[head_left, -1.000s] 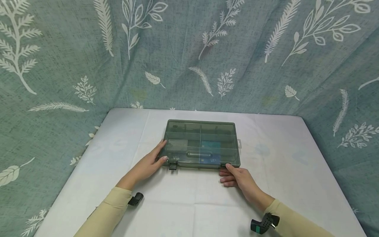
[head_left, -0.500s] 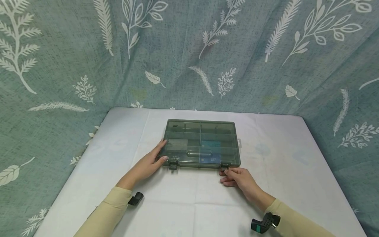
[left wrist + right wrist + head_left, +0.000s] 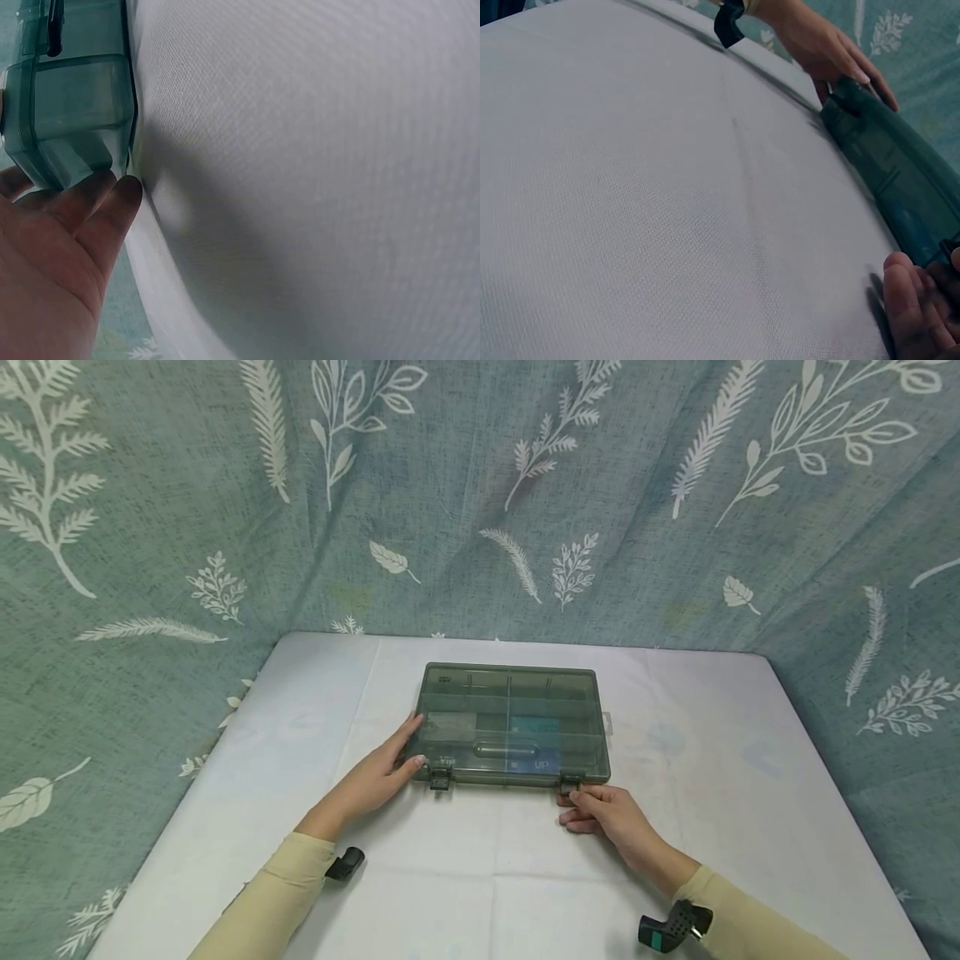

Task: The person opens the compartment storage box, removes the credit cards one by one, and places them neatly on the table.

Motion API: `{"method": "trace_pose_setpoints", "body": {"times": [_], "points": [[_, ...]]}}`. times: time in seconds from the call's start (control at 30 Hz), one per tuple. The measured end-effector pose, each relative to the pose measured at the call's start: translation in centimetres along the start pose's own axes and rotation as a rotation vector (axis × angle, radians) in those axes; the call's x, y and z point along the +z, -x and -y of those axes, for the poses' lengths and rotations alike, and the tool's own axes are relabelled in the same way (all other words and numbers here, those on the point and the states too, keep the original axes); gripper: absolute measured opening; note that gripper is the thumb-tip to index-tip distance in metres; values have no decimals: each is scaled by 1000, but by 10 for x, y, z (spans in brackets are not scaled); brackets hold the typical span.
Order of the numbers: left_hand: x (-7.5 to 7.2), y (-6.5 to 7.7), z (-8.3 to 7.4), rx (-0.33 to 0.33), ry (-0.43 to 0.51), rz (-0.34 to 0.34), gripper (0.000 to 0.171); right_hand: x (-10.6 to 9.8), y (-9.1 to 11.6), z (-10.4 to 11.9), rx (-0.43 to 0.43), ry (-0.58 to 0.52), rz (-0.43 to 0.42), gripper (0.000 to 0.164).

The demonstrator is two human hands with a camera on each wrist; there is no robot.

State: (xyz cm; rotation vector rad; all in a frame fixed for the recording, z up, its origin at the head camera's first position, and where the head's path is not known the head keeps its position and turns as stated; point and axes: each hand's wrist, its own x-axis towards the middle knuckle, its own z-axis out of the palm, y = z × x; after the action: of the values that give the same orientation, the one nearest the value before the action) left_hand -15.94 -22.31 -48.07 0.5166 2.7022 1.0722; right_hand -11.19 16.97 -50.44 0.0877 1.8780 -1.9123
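A dark green see-through plastic compartment box [image 3: 465,685] lies on the table with its lid down. Through the lid show a blue card [image 3: 534,760] and a greyish card [image 3: 452,727]. My left hand [image 3: 372,782] holds the box's left end, thumb near the front corner. In the left wrist view, fingertips [image 3: 126,193] lie against its end wall, low by the cloth. My right hand [image 3: 611,814] pinches the right front latch [image 3: 572,781] between thumb and index finger, its other fingers loosely curled below. The left latch [image 3: 440,778] juts out from the front edge.
White cloth covers the table [image 3: 480,877]. A leaf-patterned green curtain [image 3: 465,510] hangs behind and along both sides. A small clear tab [image 3: 607,723] sticks out at the box's right end. Black wrist cameras [image 3: 675,927] sit on both forearms.
The right thumb has slid from the top of the right latch down to its lower edge, and that latch now juts outward. The left hand and the box stay in place.
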Motion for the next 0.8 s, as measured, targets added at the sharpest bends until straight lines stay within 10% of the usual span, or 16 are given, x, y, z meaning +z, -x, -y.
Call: {"method": "trace_pose_setpoints", "body": {"times": [0.8], "points": [[0, -1, 3, -4, 12, -5, 72, -42, 12, 10, 14, 119, -148, 38]]}}
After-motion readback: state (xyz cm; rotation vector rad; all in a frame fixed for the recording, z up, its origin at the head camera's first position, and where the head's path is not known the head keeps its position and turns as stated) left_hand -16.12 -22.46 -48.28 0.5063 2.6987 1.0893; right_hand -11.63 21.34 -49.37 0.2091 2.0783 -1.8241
